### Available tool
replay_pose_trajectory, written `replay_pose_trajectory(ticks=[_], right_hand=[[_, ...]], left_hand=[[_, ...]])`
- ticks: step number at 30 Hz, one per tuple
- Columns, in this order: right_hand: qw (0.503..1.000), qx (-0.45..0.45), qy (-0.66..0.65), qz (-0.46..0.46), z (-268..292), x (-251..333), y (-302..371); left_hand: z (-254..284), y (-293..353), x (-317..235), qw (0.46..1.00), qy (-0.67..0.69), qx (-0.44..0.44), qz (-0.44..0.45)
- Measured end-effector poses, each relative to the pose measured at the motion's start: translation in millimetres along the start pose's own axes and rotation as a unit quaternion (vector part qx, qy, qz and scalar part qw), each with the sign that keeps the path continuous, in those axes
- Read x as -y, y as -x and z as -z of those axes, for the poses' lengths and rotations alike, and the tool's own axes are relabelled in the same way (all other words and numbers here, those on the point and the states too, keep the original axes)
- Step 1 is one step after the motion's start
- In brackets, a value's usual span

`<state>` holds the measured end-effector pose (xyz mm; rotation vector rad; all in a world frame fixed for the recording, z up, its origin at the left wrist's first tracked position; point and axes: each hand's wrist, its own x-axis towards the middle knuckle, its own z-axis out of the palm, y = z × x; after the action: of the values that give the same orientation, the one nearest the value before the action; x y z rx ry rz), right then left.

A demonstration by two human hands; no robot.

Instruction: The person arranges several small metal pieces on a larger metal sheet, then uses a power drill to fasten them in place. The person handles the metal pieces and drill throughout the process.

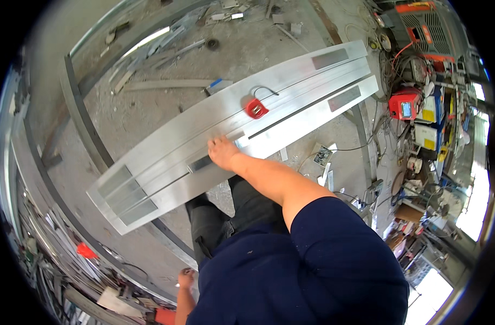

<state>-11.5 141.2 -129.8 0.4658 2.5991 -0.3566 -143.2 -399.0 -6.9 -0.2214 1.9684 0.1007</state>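
Observation:
A long silvery metal panel (166, 146) lies slantwise before me, with lengthwise grooves, slots and darker rectangular patches near both ends. My right hand (223, 153) rests on its middle, beside a dark slot. The fingers are bent and pressed together; what lies under them is hidden. Farther along the panel sits a red tape measure (256, 109) with a black wrist strap. Down at my left side, away from the panel, is my left hand (186, 278). Its fingers are curled, and a small pale bit shows at them, too small to name.
Steel frame bars (84, 116) run under and left of the panel. Metal offcuts (166, 49) lie on the floor beyond it. A red machine with a screen (404, 104), cables and tools crowd the right. Long metal stock (52, 238) is piled at left.

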Motion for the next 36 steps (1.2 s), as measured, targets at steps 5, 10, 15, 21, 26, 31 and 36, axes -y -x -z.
replay_pose_trajectory(ticks=[5, 10, 15, 21, 26, 31, 36], right_hand=[[0.999, 0.004, -0.032, -0.001, -6.9, -14.2, 14.7], [0.989, -0.063, -0.11, -0.079, -39.6, -18.0, 25.3], [0.996, -0.059, -0.05, -0.037, -29.3, -29.3, 32.5], [1.0, 0.023, -0.009, 0.014, -22.2, -39.9, 19.1], [0.989, 0.026, -0.142, -0.03, -2.5, -37.8, 34.9], [0.951, -0.034, -0.298, -0.075, 23.4, -62.5, 106.2], [0.934, -0.083, -0.318, -0.139, 25.1, -142.5, 199.3]], left_hand=[[-6.8, 8.6, -76.0, 0.99, 0.013, -0.006, -0.139], [4.0, 3.0, -168.0, 0.983, 0.01, -0.017, -0.184], [-8.5, 4.7, -190.5, 0.971, 0.059, 0.004, -0.23], [-18.5, 18.6, -170.8, 0.983, -0.049, 0.023, -0.178], [-10.5, -9.3, -117.7, 0.994, -0.003, 0.015, -0.107], [-17.4, -41.2, -102.4, 0.995, 0.049, -0.011, -0.082], [-61.5, -43.2, -189.8, 0.994, 0.032, -0.005, -0.105]])
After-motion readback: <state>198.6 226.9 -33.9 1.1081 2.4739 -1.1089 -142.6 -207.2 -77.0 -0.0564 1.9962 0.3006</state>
